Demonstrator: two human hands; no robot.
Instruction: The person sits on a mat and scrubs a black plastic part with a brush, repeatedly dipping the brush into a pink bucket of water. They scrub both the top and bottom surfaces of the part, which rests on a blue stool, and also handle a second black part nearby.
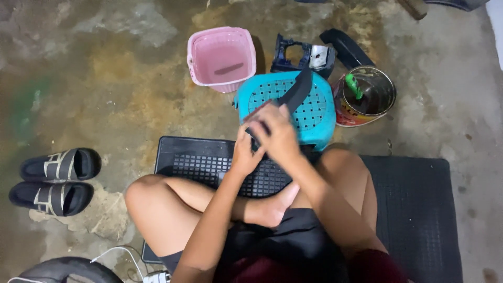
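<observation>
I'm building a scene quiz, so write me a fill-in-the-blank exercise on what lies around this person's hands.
1. Both hands, left hand and right hand, grip a long black part over a ____ plastic stool.
2. The basket behind the stool is ____.
3. The pair of black sandals lies on the ____ floor.
4. A green-handled tool stands in a round metal ____.

Missing words: turquoise; pink; concrete; can

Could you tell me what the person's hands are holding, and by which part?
Both hands, left and right, grip the near end of a long black curved panel over the turquoise stool.
</observation>
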